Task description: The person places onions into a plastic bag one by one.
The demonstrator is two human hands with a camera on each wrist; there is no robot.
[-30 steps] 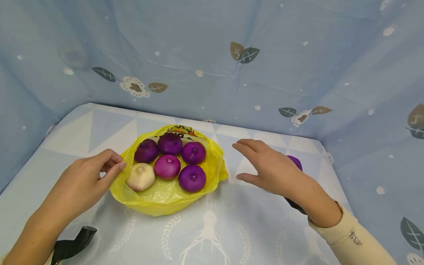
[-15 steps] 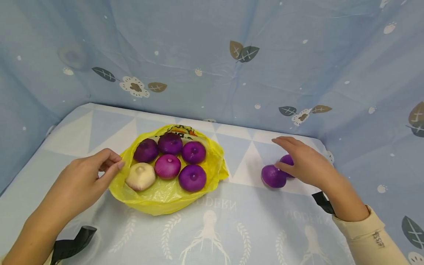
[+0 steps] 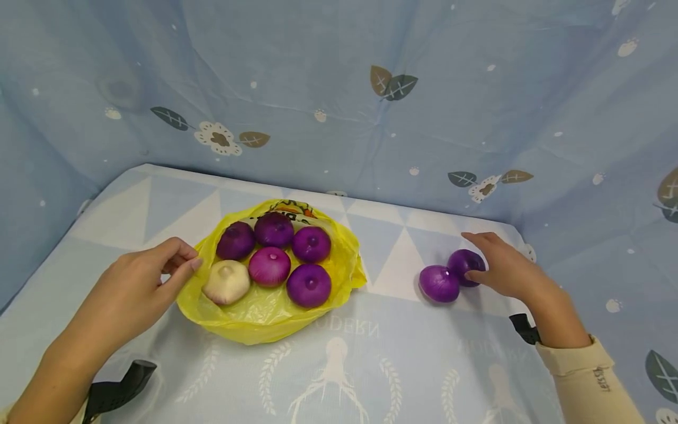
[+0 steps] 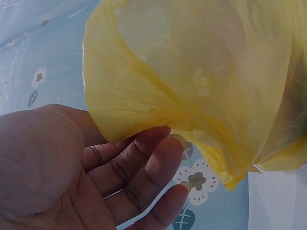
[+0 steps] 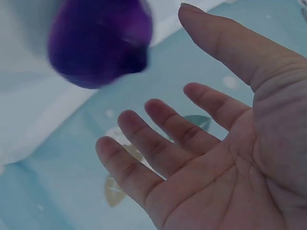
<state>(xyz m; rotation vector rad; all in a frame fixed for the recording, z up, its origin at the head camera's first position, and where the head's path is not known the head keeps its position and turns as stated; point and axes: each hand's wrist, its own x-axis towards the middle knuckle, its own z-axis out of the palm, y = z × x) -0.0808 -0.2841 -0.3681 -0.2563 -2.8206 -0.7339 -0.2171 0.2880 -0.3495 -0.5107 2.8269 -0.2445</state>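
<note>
My left hand (image 3: 140,282) pinches the left rim of a yellow plastic bag (image 3: 249,333) between thumb and fingers. In the left wrist view the bag's thin edge (image 4: 120,96) passes behind the fingers, which hides the thumb. Several purple onions and one pale onion (image 3: 226,282) sit inside the wide-mouthed bag. At the right, two more purple onions lie side by side: a nearer onion (image 3: 439,284) and a farther onion (image 3: 465,263). My right hand (image 3: 508,271) is spread beside the farther one, its thumb overlapping it. In the right wrist view the palm and straight fingers hold nothing.
A patterned cloth covers the table (image 3: 339,365), and a blue printed curtain (image 3: 328,118) rises along its back and sides. Dark straps (image 3: 119,386) are on both wrists.
My right hand has moved right, away from the bag, to the two loose onions, which it had mostly covered from view. The left hand and the bag have stayed in place.
</note>
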